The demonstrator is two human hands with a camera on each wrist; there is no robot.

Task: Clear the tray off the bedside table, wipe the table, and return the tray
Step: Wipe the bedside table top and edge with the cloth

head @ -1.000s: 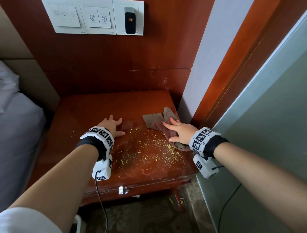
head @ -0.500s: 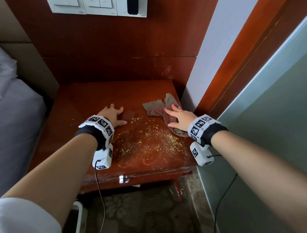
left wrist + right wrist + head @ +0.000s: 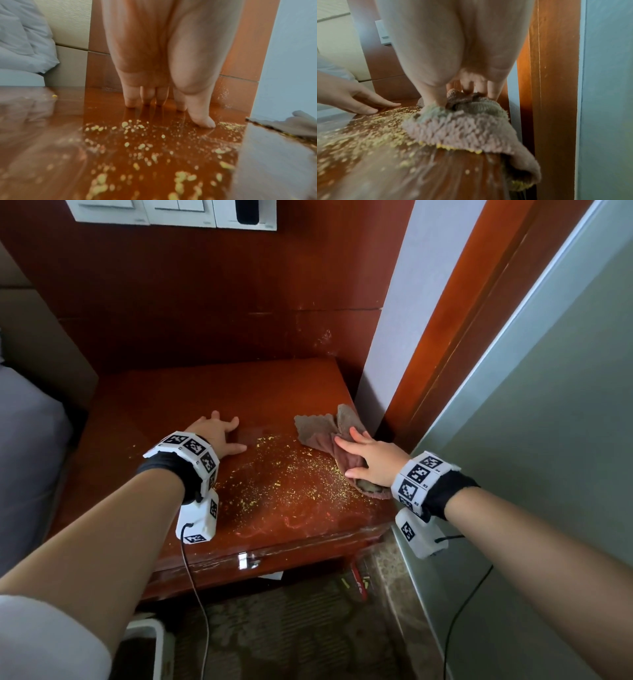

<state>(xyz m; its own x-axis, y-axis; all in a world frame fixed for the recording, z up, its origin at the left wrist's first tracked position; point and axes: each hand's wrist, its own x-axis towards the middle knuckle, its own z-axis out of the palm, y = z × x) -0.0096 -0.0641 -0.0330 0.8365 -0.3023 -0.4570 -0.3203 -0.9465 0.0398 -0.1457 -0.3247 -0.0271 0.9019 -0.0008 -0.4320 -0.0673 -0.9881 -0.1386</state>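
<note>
The red-brown bedside table (image 3: 171, 405) carries a scatter of yellow crumbs (image 3: 281, 474) across its front half. My left hand (image 3: 215, 433) lies flat on the wood left of the crumbs, fingers spread; the left wrist view shows its fingertips (image 3: 130, 102) touching the surface beside the crumbs (image 3: 140, 146). A crumpled grey-brown cloth (image 3: 318, 429) sits at the table's right edge. My right hand (image 3: 370, 457) presses down on it with fingers stretched out. In the right wrist view the cloth (image 3: 462, 128) bunches under the right hand (image 3: 458, 88), with crumbs (image 3: 368, 129) along its edge. No tray is in view.
A bed (image 3: 27, 440) stands close on the left. Wall switches (image 3: 171, 210) hang above the table. A wooden door frame (image 3: 445, 337) and a grey-green panel (image 3: 548, 440) close off the right. A white bin (image 3: 150, 645) and a red item (image 3: 358, 580) sit on the floor.
The head view has tilted downward, so the switches slid toward the top edge. Both hands and the cloth stay at about the same spots on the table.
</note>
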